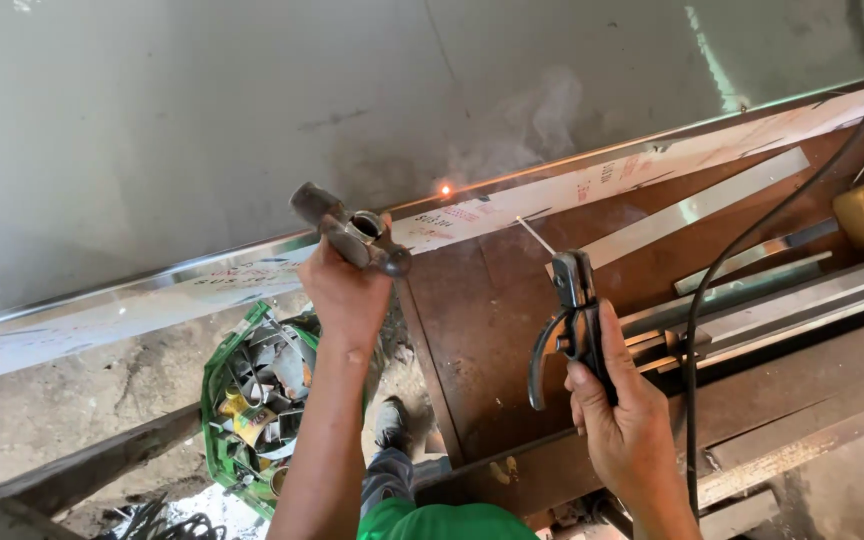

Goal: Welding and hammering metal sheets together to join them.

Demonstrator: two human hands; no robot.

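1. Your left hand [347, 290] is closed around a grey metal hammer [350, 232], raised above the long steel strip covered in white film [512, 200].
2. Your right hand [620, 400] is clamped on a dark electrode holder [577, 315]; its thin rod [536, 237] points toward the strip.
3. An orange glowing spot [445, 189] smokes on the strip.
4. A green basket of metal scraps [252, 400] sits below the left forearm.

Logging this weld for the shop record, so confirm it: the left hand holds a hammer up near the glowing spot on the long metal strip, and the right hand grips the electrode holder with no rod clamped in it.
One thing is wrong: the electrode holder in the right hand has a thin rod clamped in it, pointing up-left. The head view shows this. The rest stands: the left hand holds a hammer up near the glowing spot on the long metal strip.
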